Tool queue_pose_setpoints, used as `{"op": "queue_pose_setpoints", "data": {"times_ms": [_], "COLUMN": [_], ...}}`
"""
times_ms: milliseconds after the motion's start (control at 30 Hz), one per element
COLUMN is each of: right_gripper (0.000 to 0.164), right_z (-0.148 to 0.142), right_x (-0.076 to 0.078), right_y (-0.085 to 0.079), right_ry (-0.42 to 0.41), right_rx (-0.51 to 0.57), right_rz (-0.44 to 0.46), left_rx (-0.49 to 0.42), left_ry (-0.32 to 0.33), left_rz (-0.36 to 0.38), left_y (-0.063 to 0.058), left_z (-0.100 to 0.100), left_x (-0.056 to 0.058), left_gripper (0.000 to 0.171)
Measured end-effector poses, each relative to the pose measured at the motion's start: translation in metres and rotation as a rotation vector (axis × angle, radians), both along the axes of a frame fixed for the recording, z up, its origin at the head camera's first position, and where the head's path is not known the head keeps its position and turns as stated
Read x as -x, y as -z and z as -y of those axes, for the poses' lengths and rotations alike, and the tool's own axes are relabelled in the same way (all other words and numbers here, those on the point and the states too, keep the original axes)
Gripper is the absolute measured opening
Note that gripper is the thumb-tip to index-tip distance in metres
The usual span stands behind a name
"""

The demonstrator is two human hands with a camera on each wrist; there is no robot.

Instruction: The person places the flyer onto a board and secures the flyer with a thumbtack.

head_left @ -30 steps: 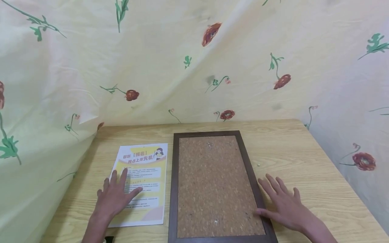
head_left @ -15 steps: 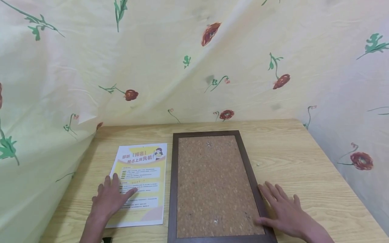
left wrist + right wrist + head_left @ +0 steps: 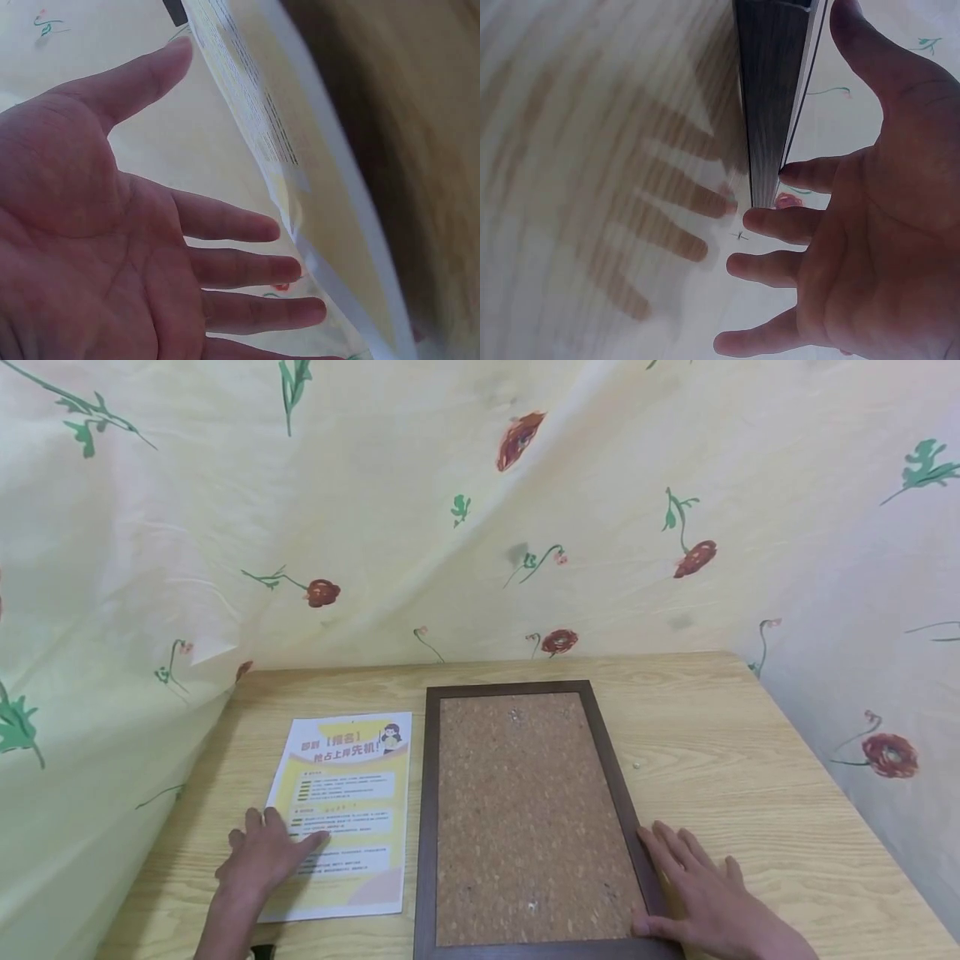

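Note:
A printed poster point(image 3: 367, 860) with yellow and white panels lies on the left of the table. My left hand point(image 3: 258, 860) is over its lower left edge, fingers straight and spread, thumb out across the print; the left wrist view shows the fingertips right at the paper's edge point(image 3: 322, 165). To the poster's right lies a cork board point(image 3: 532, 818) in a dark brown frame. Beside the frame's lower right side is my right hand point(image 3: 701, 893), with the fingers extended and the thumb over the frame's edge. In the right wrist view, fingertips reach the frame's dark side point(image 3: 772, 97).
The wood-grain table point(image 3: 750, 760) extends right of the board. A tiny pale speck point(image 3: 637, 766) is on it there. Flower-printed cloth point(image 3: 375, 527) hangs behind and on both sides. A small black item point(image 3: 262, 952) shows beside my left wrist.
Both hands have drawn back towards me, the left one down and left along the poster, the right one down along the frame. Poster and cork board stay in place.

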State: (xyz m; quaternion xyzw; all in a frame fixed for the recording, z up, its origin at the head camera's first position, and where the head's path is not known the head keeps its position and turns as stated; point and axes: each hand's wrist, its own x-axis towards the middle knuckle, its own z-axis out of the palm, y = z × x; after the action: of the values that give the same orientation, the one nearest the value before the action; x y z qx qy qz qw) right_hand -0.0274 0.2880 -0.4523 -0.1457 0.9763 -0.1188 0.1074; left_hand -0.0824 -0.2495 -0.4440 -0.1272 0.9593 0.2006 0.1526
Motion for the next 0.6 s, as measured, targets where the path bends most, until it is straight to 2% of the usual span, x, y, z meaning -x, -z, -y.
{"op": "queue_pose_setpoints", "data": {"times_ms": [133, 367, 467, 600], "right_gripper": [0.11, 0.118, 0.121, 0.119], "right_z": [0.0, 0.001, 0.001, 0.0], "right_x": [-0.003, -0.004, -0.005, -0.008], "right_y": [0.0, -0.002, -0.002, 0.001], "right_ry": [0.004, 0.018, 0.024, 0.013], "right_rx": [0.007, -0.004, 0.002, 0.034], "right_rz": [0.023, 0.117, 0.158, 0.15], "left_rx": [-0.007, -0.026, -0.025, -0.017], "left_ry": [-0.02, -0.082, -0.07, -0.051], "left_rz": [0.024, 0.077, 0.081, 0.089], "left_y": [0.001, 0.002, 0.002, 0.002], "left_z": [0.001, 0.004, 0.008, 0.012], "left_x": [0.0, 0.0, -0.001, -0.001], "left_gripper": [0.113, 0.114, 0.112, 0.103]}}
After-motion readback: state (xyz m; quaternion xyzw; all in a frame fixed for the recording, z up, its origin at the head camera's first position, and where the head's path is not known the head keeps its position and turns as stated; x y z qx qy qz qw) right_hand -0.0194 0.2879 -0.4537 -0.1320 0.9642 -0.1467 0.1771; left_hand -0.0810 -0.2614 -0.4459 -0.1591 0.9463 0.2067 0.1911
